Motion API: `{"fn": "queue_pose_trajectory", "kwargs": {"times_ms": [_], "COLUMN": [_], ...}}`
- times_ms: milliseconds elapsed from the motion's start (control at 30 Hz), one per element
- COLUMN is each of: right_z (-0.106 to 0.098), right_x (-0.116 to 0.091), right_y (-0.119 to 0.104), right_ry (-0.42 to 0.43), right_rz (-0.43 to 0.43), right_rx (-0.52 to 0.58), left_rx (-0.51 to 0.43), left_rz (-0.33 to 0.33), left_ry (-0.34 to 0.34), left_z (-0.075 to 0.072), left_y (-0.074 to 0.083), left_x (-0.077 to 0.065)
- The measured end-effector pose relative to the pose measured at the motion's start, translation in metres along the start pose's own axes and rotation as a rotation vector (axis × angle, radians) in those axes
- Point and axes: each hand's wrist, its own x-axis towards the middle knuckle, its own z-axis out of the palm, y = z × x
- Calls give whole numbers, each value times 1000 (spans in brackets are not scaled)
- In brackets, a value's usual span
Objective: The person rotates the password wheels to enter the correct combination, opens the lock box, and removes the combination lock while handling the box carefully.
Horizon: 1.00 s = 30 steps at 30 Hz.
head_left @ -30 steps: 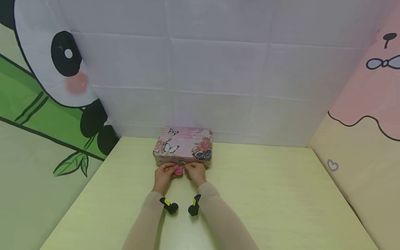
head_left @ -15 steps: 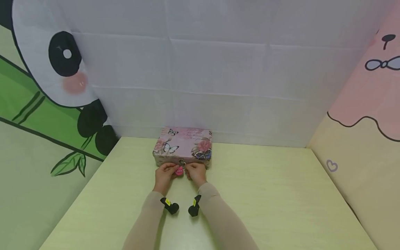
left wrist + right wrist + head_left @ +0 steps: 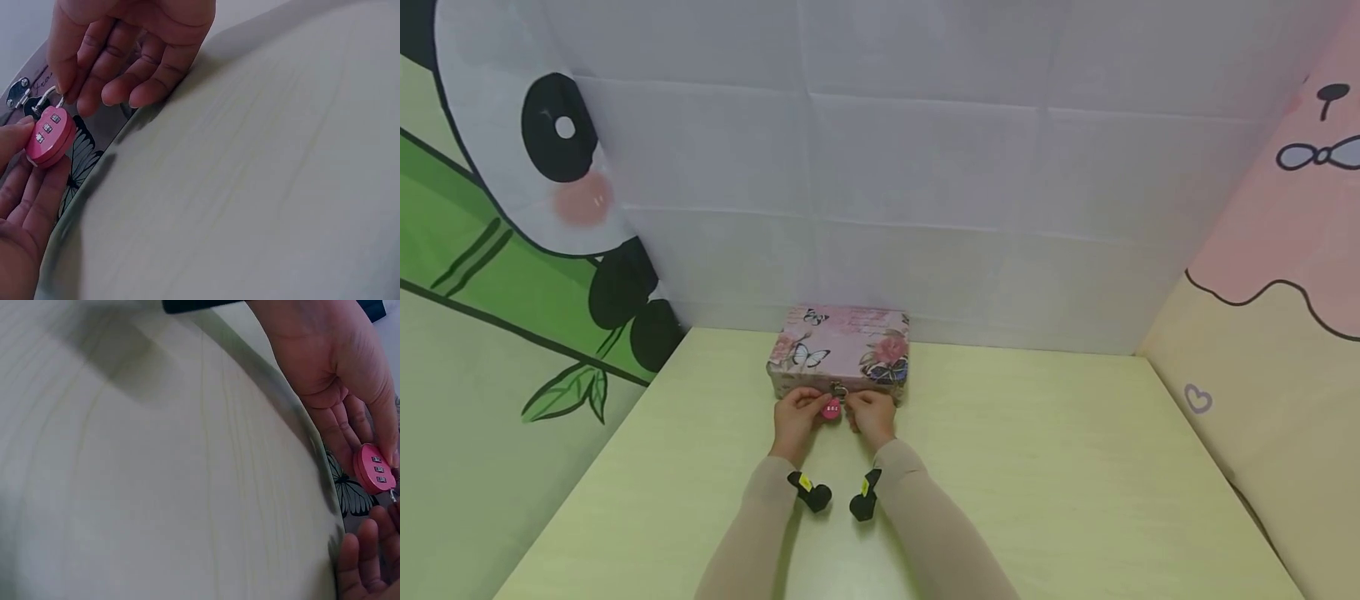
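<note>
A pink padlock (image 3: 50,137) with three number dials hangs at the front of a floral box (image 3: 842,346). Its metal shackle (image 3: 47,94) is at the box's metal clasp (image 3: 22,94); whether it is fully through cannot be told. My left hand (image 3: 793,421) pinches the padlock body between thumb and fingers. On the other side, my right hand (image 3: 871,417) pinches the shackle with thumb and forefinger, its other fingers loosely curled. In the right wrist view the padlock (image 3: 375,469) shows its dials, while my right hand (image 3: 369,556) is partly cut off.
The box has its lid down and sits at the back of the pale table (image 3: 1037,467), near the white cloth wall (image 3: 925,167). Printed side walls stand left and right. Black wrist devices (image 3: 811,493) hang below both wrists.
The padlock has turned slightly and shifted a little right, its dials showing more plainly. My left hand has moved slightly right with it; the right hand has hardly moved.
</note>
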Motion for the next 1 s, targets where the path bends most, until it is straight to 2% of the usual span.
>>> {"fn": "queue_pose_trajectory", "kwargs": {"times_ms": [233, 433, 667, 900, 1000], "right_z": [-4, -10, -32, -58, -69], "right_x": [-2, -2, -4, -6, -6], "right_y": [0, 3, -1, -5, -8], "right_ry": [21, 19, -51, -129, -162], "right_rz": [19, 34, 14, 0, 4], "right_rx": [-4, -20, -77, -172, -183], "left_rx": [42, 70, 86, 155, 142], "left_rz": [34, 13, 26, 55, 48], "left_ry": [-23, -41, -110, -173, -203], "left_z": [2, 5, 11, 21, 27], "left_y": [1, 1, 2, 4, 7], "left_x": [-1, -3, -9, -19, -23]}}
